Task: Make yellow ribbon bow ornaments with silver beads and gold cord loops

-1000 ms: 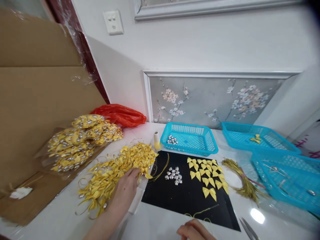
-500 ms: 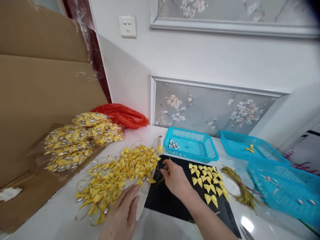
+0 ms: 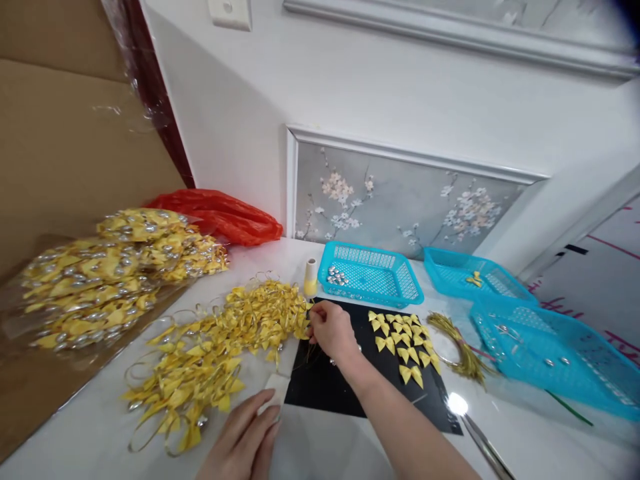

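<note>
My right hand (image 3: pixel 331 328) is over the left part of a black mat (image 3: pixel 320 383), beside a pile of yellow ribbon bows (image 3: pixel 260 313) with cord loops and silver beads. Its thumb and fingers are pinched together, and whatever sits between them is too small and hidden to make out. Small silver beads show near the right wrist. My left hand (image 3: pixel 247 437) lies at the near side of the pile, fingers stretched out over a small white piece (image 3: pixel 278 388). Several loose yellow bows (image 3: pixel 400 337) are laid out on the mat's right side.
A thread spool (image 3: pixel 311 277) stands behind the mat. Blue baskets (image 3: pixel 373 293) hold beads and a few bows. A bundle of gold cords (image 3: pixel 463 350) and scissors (image 3: pixel 485 443) lie right. Bagged bows (image 3: pixel 95 287), a red plastic bag (image 3: pixel 215 217) and cardboard (image 3: pixel 75 153) stand left.
The view has shifted, so the table things appear further left. My right hand has drawn slightly towards the pile and its fingers have closed more. My left hand stays near the white piece.
</note>
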`<control>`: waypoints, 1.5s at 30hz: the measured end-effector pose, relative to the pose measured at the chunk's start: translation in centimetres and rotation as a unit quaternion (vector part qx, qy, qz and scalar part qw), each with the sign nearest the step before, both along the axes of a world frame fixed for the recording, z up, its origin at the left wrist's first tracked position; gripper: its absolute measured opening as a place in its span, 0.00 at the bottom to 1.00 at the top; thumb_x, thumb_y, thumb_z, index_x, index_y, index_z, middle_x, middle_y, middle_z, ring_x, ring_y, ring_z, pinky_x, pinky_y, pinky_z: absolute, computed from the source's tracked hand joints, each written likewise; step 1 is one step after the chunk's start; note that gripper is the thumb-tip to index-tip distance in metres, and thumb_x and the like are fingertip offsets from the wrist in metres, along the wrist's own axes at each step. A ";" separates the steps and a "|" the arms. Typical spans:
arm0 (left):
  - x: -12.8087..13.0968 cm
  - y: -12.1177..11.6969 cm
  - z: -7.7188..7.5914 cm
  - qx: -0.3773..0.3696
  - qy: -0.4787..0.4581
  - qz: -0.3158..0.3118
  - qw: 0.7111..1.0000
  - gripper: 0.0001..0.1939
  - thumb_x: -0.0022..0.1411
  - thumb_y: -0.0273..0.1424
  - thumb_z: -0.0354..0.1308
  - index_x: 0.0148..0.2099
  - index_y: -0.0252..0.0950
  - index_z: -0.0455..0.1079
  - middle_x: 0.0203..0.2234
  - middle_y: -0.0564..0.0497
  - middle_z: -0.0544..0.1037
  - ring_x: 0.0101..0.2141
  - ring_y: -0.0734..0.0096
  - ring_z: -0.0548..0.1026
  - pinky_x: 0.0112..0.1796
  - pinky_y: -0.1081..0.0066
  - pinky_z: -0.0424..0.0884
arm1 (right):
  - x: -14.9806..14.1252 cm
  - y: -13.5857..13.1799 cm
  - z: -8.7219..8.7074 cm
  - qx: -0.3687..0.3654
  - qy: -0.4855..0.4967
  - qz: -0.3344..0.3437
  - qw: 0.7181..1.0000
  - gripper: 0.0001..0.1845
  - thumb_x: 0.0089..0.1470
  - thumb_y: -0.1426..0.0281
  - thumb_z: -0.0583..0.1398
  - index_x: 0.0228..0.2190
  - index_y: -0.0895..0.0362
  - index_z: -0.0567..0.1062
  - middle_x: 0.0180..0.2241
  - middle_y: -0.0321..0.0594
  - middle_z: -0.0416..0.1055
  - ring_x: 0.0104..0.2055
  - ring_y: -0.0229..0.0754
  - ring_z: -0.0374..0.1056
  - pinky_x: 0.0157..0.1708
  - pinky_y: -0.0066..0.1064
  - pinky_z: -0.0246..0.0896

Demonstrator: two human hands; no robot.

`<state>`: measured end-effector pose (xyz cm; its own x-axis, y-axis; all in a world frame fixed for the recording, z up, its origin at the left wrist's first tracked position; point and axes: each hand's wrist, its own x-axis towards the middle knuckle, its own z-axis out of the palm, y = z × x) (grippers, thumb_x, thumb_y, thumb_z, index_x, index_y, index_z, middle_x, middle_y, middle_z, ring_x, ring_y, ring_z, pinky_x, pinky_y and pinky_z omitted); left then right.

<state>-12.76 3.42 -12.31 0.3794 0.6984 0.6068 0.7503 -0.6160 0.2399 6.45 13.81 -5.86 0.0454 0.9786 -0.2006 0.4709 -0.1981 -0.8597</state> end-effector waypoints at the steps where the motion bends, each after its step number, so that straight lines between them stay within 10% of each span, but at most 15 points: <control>1: 0.0 0.1 0.1 0.022 0.013 0.012 1.000 0.11 0.65 0.31 0.54 0.42 0.38 0.78 0.43 0.43 0.84 0.41 0.59 0.82 0.43 0.69 0.80 | -0.2 0.0 -0.2 -0.002 0.004 0.005 1.000 0.16 0.63 0.64 0.60 0.50 0.58 0.71 0.48 0.43 0.71 0.43 0.43 0.72 0.42 0.40 0.71; 9: 1.1 0.0 -0.7 0.090 0.075 0.035 0.992 0.18 0.69 0.33 0.47 0.40 0.36 0.79 0.38 0.43 0.85 0.38 0.59 0.83 0.39 0.65 0.81 | 5.5 -3.4 0.2 0.104 -0.026 -0.029 0.994 0.16 0.64 0.63 0.58 0.49 0.58 0.71 0.45 0.42 0.73 0.39 0.41 0.73 0.39 0.37 0.71; 16: 0.9 0.7 -0.9 0.082 0.075 0.048 0.993 0.18 0.69 0.33 0.46 0.39 0.37 0.78 0.35 0.45 0.85 0.36 0.58 0.82 0.39 0.64 0.79 | 10.2 -12.1 -1.0 0.184 -0.075 -0.015 0.980 0.13 0.61 0.64 0.55 0.38 0.54 0.79 0.30 0.38 0.77 0.28 0.41 0.72 0.30 0.30 0.65; 26: 6.2 -1.2 5.0 -0.030 -0.067 -0.042 0.996 0.11 0.64 0.37 0.55 0.36 0.43 0.78 0.31 0.54 0.86 0.30 0.69 0.84 0.35 0.79 0.78 | 15.0 -21.5 -4.5 0.230 -0.181 -0.131 0.947 0.12 0.63 0.64 0.53 0.36 0.51 0.77 0.31 0.37 0.78 0.30 0.43 0.75 0.30 0.29 0.69; 35: 12.2 -2.6 4.3 -0.209 -0.059 -0.100 0.971 0.10 0.63 0.36 0.55 0.36 0.43 0.78 0.34 0.54 0.86 0.32 0.70 0.84 0.31 0.82 0.78 | 18.5 -22.2 -5.7 0.236 -0.228 -0.172 0.929 0.13 0.63 0.66 0.52 0.34 0.52 0.76 0.31 0.38 0.76 0.31 0.43 0.74 0.30 0.30 0.66; 45: 19.1 1.3 4.3 -0.264 0.025 -0.107 0.958 0.06 0.64 0.28 0.57 0.39 0.36 0.75 0.40 0.47 0.80 0.41 0.60 0.78 0.43 0.58 0.75 | 19.5 -19.6 -4.3 0.241 -0.210 -0.178 0.931 0.13 0.61 0.69 0.53 0.32 0.53 0.78 0.31 0.40 0.75 0.33 0.44 0.72 0.34 0.32 0.63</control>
